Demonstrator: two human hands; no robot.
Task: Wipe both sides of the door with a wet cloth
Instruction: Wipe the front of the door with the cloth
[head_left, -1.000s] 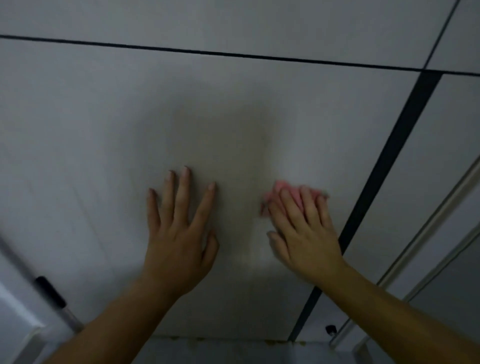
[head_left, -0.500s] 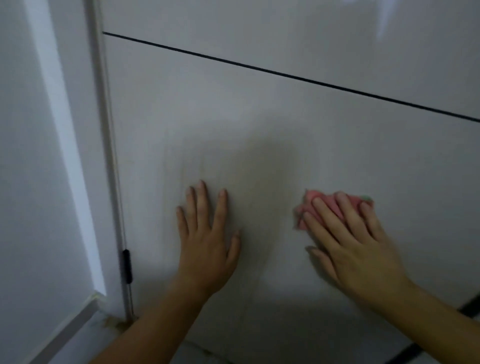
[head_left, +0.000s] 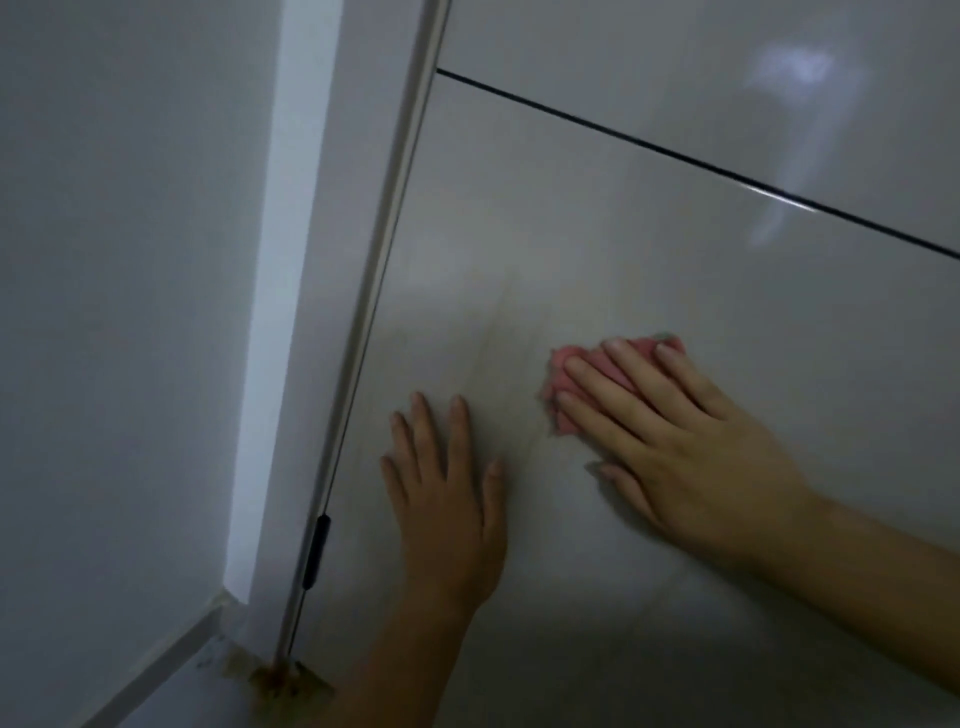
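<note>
Pale door (head_left: 649, 249), pink cloth (head_left: 562, 365) under right hand (head_left: 691, 457), left hand (head_left: 447, 514) flat alongside

A glossy pale grey door (head_left: 675, 270) crossed by a thin dark groove (head_left: 675, 153) fills the view. The left hand (head_left: 447, 499) lies flat against it, fingers straight. Beside it, the right hand (head_left: 675, 441) presses a crumpled pink cloth (head_left: 563, 384) to the panel. A black hinge (head_left: 316, 551) sits at the door's left edge.

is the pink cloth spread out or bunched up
Bunched up: the pink cloth shows only as a small crumpled wad under the flat right hand, pressed against the door.
</note>
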